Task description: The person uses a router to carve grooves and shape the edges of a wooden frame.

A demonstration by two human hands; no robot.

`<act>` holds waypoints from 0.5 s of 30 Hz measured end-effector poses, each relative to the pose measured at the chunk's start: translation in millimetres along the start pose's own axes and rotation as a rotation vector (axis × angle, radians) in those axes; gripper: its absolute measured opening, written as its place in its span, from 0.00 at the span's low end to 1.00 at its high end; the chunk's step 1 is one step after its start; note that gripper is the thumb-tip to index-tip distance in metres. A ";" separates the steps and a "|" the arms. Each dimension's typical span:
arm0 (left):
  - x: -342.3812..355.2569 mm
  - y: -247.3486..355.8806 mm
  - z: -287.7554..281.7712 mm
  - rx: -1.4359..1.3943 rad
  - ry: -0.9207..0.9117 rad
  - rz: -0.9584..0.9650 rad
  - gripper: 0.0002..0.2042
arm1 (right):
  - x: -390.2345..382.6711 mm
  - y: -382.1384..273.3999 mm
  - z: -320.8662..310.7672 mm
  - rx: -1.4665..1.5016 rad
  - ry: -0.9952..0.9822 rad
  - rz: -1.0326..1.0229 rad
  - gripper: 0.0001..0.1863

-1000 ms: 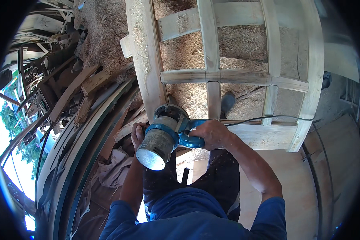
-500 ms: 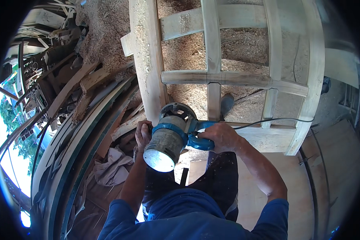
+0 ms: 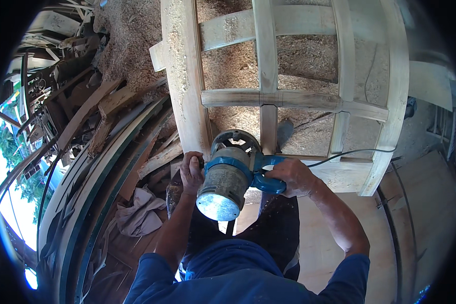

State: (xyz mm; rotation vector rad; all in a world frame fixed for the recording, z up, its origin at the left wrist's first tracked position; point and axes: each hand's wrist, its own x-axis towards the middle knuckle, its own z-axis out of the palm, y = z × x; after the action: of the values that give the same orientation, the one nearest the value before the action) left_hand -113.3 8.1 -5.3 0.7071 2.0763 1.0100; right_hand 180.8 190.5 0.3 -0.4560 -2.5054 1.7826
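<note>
Slid rightward, the router (image 3: pixel 230 175) lay between both hands at the near edge of the wooden frame (image 3: pixel 190 116), barrel slanting near-left; right hand (image 3: pixel 295 177) clamped its handle (image 3: pixel 268 184), left hand (image 3: pixel 191 173) curled alongside, hold unclear.

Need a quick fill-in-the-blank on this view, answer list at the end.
1. The right hand grips the power tool by a handle coloured ____.
2. The left hand is at the tool's ____ side.
3. The large frame with crossing bars is made of ____.
4. The crumpled cloth lies to the person's ____.

Missing words: blue; left; wood; left.
</note>
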 end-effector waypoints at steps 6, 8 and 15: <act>-2.0 35.2 20.9 0.048 -0.034 0.029 0.14 | -17.1 2.7 -9.8 -0.013 0.003 0.020 0.21; -2.8 38.6 26.1 0.044 -0.044 0.030 0.14 | -22.7 4.6 -10.4 0.013 0.031 0.012 0.20; -3.4 46.9 40.8 0.073 -0.069 0.035 0.13 | -38.3 12.9 -18.1 0.015 0.000 0.032 0.22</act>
State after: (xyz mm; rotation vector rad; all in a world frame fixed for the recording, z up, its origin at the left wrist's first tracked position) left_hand -71.6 48.9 16.4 0.8066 2.0562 0.9196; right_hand 223.8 201.2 0.0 -0.4980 -2.4965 1.8115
